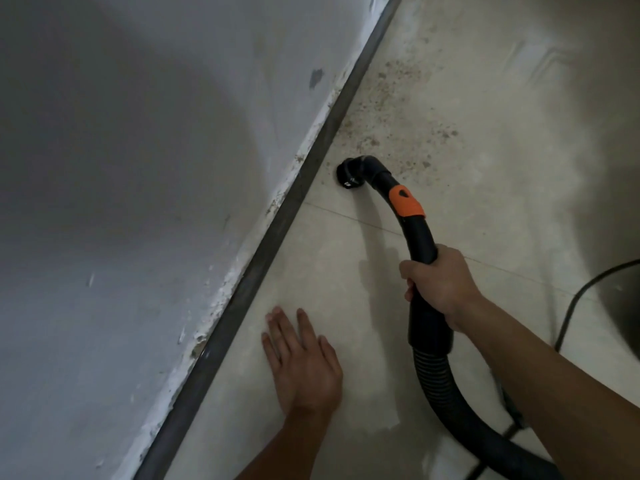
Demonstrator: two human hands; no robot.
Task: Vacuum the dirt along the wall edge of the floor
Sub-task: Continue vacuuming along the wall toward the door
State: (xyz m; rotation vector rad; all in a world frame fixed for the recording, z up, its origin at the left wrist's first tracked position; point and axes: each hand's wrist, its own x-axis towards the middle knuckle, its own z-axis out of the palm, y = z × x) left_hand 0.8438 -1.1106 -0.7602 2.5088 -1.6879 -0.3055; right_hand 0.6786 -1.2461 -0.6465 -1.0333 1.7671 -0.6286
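My right hand (438, 284) grips the black curved handle of a vacuum hose (417, 233), which has an orange slider. The hose's round nozzle (348, 174) touches the pale tiled floor close to the dark skirting strip (277, 220) at the foot of the grey wall. Brown dirt specks (391, 109) lie scattered on the floor just beyond the nozzle, along the wall edge. My left hand (301, 362) rests flat on the floor with straight fingers, near the skirting and nearer to me than the nozzle.
The ribbed black hose (446, 400) runs back under my right arm. A thin black cable (581, 296) curves over the floor at the right, beside a dark rounded object at the frame's edge. The wall (121, 202) shows chipped plaster low down.
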